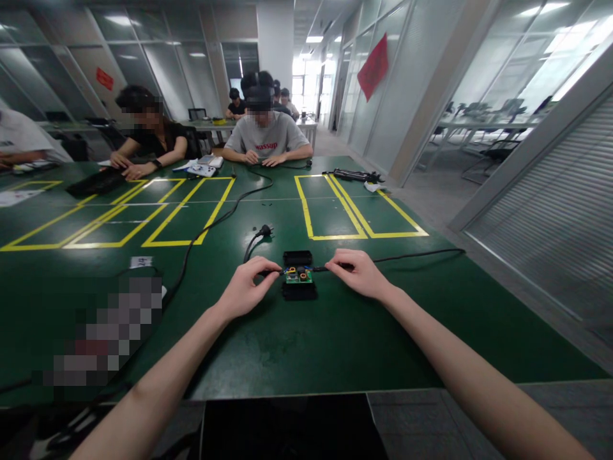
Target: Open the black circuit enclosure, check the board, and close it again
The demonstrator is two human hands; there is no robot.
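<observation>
Between my hands, a green circuit board [299, 276] with copper-wound coils lies over two black plastic casing halves, one half [297, 257] showing behind it and the other [299, 292] in front. My left hand [249, 284] pinches the black power cord at the board's left end; that cord [248, 248] curves back to a plug [265, 230]. At the opposite end, my right hand [357, 271] has thumb and fingers closed on a thin black cable [421, 254] that runs off to the right. Small blue wires show near both ends of the board.
Yellow tape rectangles [335, 237] mark the green table [268, 358]. A long black cable [225, 214] crosses on my left, near a blurred-out object [110, 326]. A folded black tripod-like item [357, 174] lies at the far right. Several people sit around, one [271, 131] directly opposite.
</observation>
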